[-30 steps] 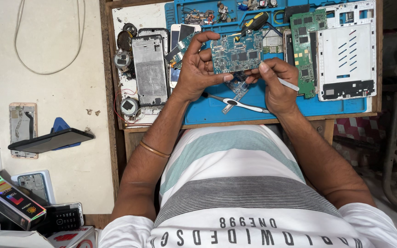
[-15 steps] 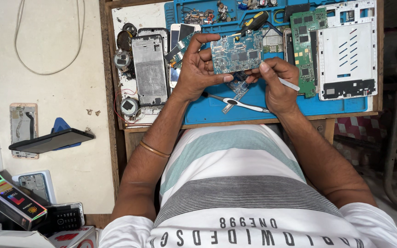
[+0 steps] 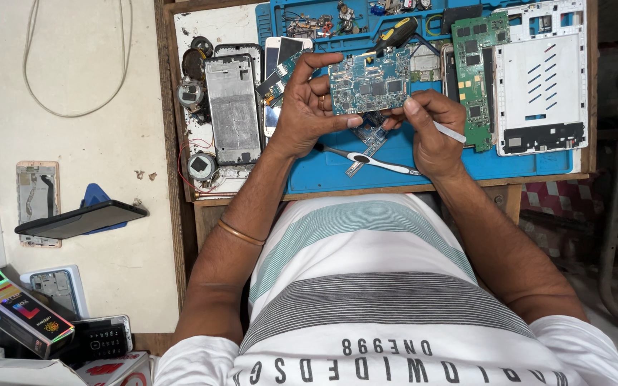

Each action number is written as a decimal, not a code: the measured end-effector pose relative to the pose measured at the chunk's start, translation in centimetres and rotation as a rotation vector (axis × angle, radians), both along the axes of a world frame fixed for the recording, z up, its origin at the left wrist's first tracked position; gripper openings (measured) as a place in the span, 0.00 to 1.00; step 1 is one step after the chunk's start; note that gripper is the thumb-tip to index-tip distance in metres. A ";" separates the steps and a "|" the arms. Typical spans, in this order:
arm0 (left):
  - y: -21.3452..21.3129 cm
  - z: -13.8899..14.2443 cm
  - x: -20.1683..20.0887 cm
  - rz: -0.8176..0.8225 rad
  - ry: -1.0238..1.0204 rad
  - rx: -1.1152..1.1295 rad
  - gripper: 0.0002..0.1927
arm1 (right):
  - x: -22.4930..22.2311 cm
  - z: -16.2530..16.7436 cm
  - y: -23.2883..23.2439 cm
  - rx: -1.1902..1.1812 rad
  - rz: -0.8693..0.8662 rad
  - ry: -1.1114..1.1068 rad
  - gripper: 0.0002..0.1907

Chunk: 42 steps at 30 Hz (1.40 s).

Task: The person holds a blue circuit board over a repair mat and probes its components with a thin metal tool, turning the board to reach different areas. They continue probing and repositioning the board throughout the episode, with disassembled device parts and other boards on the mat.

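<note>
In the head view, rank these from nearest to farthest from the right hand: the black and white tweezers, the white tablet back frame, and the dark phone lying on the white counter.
From the right hand:
1. Black and white tweezers, just left of it on the blue mat.
2. White tablet back frame, to the right on the bench.
3. Dark phone, far left on the white counter.

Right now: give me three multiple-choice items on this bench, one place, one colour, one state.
1. Where do the tweezers lie?
A. on the blue mat, below the hands
B. on the floor
C. on the white frame

2. What colour is the work mat?
A. red
B. blue
C. grey

3. What is the state of the left hand?
A. empty
B. flat on the mat
C. holding a circuit board

Key: 1 A, they rest on the mat near the front edge; 2 B, the mat is blue; 3 C, its fingers grip the board's edge.
</note>
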<state>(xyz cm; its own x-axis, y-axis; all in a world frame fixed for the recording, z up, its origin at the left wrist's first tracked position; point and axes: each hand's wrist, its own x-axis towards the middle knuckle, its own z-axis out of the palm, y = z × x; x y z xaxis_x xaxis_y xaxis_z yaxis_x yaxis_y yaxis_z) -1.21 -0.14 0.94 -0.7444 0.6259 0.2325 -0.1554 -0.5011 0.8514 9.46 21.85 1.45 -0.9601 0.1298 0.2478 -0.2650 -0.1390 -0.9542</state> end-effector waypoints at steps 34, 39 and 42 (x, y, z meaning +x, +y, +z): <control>-0.1 -0.3 -0.1 -0.006 -0.020 0.028 0.43 | -0.1 0.1 0.1 0.079 0.015 -0.030 0.15; 0.0 0.1 0.0 -0.018 0.000 0.015 0.43 | 0.0 0.2 0.0 0.013 0.005 -0.018 0.13; 0.1 0.4 0.1 -0.025 0.013 0.018 0.44 | 0.0 0.4 0.1 -0.019 -0.003 -0.034 0.13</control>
<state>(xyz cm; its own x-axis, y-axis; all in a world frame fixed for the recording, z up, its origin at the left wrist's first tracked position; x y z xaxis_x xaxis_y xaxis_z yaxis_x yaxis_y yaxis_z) -1.07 -0.08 1.32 -0.7254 0.6398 0.2537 -0.1570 -0.5127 0.8441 9.45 21.91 1.81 -0.9674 0.1374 0.2128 -0.2333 -0.1563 -0.9598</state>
